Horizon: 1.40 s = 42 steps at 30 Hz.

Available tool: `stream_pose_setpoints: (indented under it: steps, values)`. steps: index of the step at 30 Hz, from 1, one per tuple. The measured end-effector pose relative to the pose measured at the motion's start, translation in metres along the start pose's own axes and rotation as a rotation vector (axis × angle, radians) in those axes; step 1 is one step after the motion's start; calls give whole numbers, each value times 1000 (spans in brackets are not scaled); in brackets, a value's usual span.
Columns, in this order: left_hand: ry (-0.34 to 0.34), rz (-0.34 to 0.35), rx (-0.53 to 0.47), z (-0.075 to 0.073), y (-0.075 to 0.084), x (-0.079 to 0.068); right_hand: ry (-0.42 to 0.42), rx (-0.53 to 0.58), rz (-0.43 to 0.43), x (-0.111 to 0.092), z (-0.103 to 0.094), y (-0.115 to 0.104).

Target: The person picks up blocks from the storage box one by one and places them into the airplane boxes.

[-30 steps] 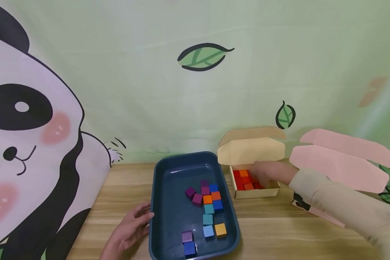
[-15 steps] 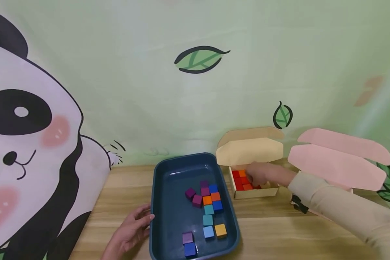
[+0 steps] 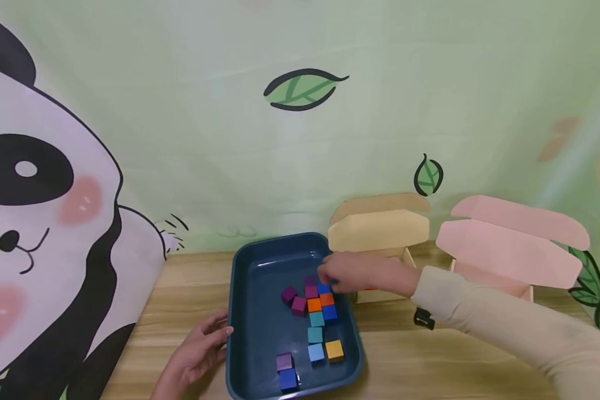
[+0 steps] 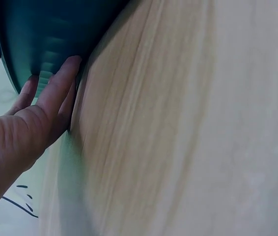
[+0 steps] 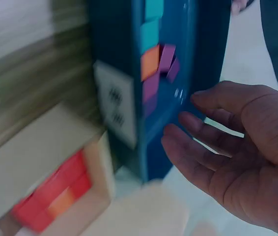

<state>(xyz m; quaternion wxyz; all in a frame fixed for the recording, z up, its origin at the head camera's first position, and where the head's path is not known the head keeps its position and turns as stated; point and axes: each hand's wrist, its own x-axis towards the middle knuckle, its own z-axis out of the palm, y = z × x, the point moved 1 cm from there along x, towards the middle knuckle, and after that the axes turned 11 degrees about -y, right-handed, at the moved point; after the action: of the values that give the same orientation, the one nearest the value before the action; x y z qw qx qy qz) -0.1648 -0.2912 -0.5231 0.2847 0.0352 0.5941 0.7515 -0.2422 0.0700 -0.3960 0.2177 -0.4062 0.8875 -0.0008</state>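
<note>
A dark blue tray [image 3: 260, 328] lies on the wooden table, with several small coloured cubes inside: purple, orange, teal, blue and one yellow cube [image 3: 334, 350]. My left hand [image 3: 197, 350] touches the tray's left side with extended fingers, seen close in the left wrist view. Over the tray's right rim, near a blue cube [image 3: 323, 288], reaches my right hand [image 3: 360, 271]. In the right wrist view its fingers [image 5: 188, 152] are loosely bent and apart, and no cube shows between them. Red and orange cubes [image 5: 70, 172] sit in the beige box [image 3: 380, 230], mostly hidden by the right forearm in the head view.
A pink box [image 3: 510, 253] with a raised lid stands right of the beige one, partly behind the right sleeve [image 3: 480, 300]. A small black object [image 3: 423, 318] shows beneath that sleeve. A cloth printed with a panda [image 3: 40, 233] hangs behind the table [image 3: 190, 283].
My right hand has moved left from inside the beige box to above the tray's right side. My left hand stays at the tray's left side. The view has shifted slightly.
</note>
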Motion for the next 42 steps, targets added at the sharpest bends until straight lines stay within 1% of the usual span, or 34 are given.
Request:
stream_pose_setpoints:
  steps: [3,6,9,11,14,16,18,21,28,31,36,38,42]
  values:
    - [21,-6,-8,-1,1,-2,-39,-58,-29,27,0,-23]
    - [12,-5,-10,0,0,-1,-60,-98,-10,53,1,-38]
    - [2,-10,-12,2,-1,-1,-98,-114,24,72,6,-48]
    - [10,-13,-12,2,-2,-1,-113,-150,20,83,12,-53]
    - [25,-8,-11,3,-1,-2,-108,-167,3,94,18,-59]
    - [29,-1,-7,2,0,-2,-95,-162,-2,99,20,-61]
    - [24,4,-3,2,1,-1,-86,-131,-8,102,21,-62]
    - [17,3,-8,1,1,-2,-75,-101,-20,105,22,-64]
    - [23,-2,-12,-3,0,-5,9,-140,-108,105,15,-69]
    - [6,4,-18,-2,-1,-4,34,-146,-115,100,11,-65]
    - [13,17,-24,-1,-2,-2,72,-203,-125,84,2,-51]
    - [15,18,-25,-1,-2,-2,80,-214,-126,73,0,-43]
    - [-1,17,-20,-1,-2,-2,89,-193,-119,48,-2,-24]
